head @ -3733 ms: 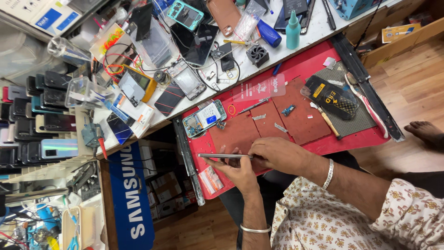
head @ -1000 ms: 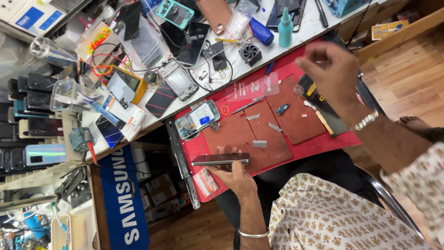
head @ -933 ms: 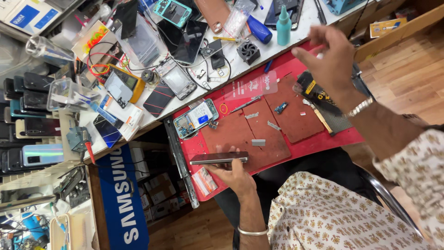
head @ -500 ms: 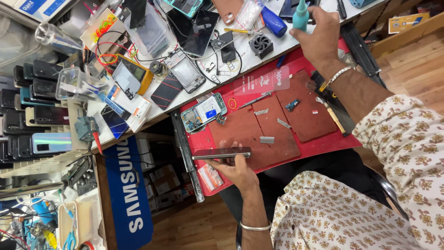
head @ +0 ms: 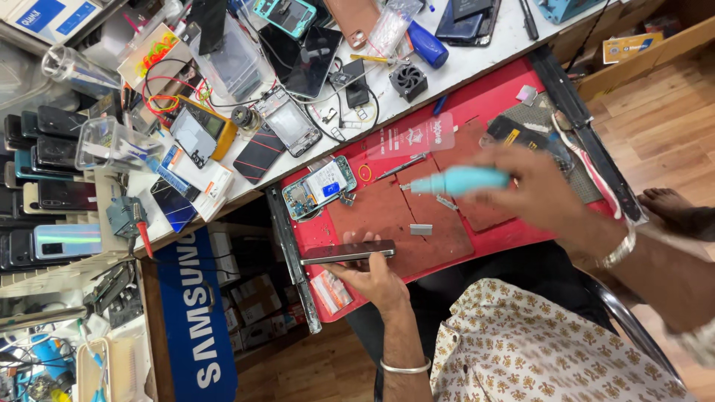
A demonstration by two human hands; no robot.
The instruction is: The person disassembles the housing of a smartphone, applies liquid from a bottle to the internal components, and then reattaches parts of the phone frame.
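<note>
My left hand holds a dark phone by its edge, flat above the near side of the red work mat. My right hand is blurred and grips a teal squeeze bottle, its nozzle pointing left over the mat's middle. An opened phone with bare circuit boards lies at the mat's far left corner. Tweezers and small metal parts lie on the mat between the hands.
The white bench behind the mat is crowded with phone shells, a black screen, cables, a small fan and a blue-handled screwdriver. A rack of phones stands at left. A black tool case sits at the mat's right.
My right hand reached to the back of the bench, picked up the teal bottle and brought it down over the mat. My left hand kept holding the phone in place.
</note>
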